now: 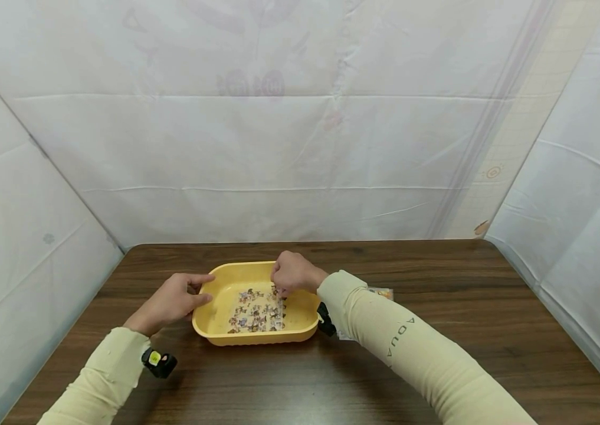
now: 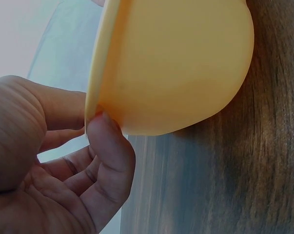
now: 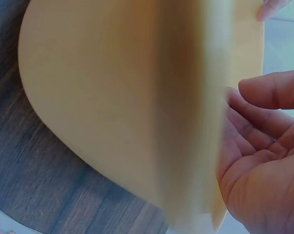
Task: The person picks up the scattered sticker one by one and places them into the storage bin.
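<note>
A yellow plastic basin [image 1: 254, 339] stands on the brown table. My left hand [image 1: 177, 301] pinches its left rim, and in the left wrist view the thumb [image 2: 110, 156] lies against the basin's outer wall [image 2: 181, 63]. Inside the basin lies a pale sheet [image 1: 257, 310] printed with small cartoon-like figures. My right hand [image 1: 297, 274] reaches over the right side, fingers bent down at the sheet's upper right corner. In the right wrist view, the rim partly covers the right hand [image 3: 268, 141]; its thumb and curled fingers show, but whether they grip the sheet is hidden.
Beside the basin, partly under the right forearm, a printed packet [image 1: 382, 293] lies on the wood-grain table [image 1: 438, 307]. White cloth walls [image 1: 300, 147] enclose the table at the back and both sides.
</note>
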{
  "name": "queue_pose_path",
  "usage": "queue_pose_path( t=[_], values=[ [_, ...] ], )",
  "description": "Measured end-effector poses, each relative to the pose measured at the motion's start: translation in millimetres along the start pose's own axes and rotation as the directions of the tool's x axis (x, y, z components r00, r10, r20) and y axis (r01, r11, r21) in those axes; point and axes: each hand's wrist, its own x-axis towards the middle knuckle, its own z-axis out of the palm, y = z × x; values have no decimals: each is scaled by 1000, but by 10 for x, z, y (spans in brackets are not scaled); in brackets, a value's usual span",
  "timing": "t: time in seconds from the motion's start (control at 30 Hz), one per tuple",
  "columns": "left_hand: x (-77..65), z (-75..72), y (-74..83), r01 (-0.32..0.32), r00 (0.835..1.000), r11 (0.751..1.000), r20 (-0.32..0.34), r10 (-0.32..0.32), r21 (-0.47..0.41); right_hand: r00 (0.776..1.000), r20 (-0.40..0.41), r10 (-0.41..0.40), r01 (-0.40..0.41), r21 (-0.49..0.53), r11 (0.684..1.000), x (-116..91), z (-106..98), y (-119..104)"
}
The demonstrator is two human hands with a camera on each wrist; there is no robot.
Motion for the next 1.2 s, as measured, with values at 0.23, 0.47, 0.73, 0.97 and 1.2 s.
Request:
queue_pose_path(
  t=[0.23,0.47,0.73,0.97,1.2],
  values=[
    [-1,1,-7,0,1000,1000,2,0,1,1000,12,-18,19,-57,998,29,-2,16],
    [2,4,-1,6,1000,1000,0,-6,1,1000,-5,0,-1,-127,992,44,-15,22],
    [-3,6,7,6,1000,1000,-1,-6,2,1000,-10,18,-19,-137,990,16,-25,12],
    [-5,4,4,8,1000,1000,3,-8,5,1000,-4,2,-3,-150,989,25,-1,27],
    [-15,-4,3,16,1000,1000,9,-16,-4,1000,-22,-21,17,-179,984,8,-19,22]
  ],
)
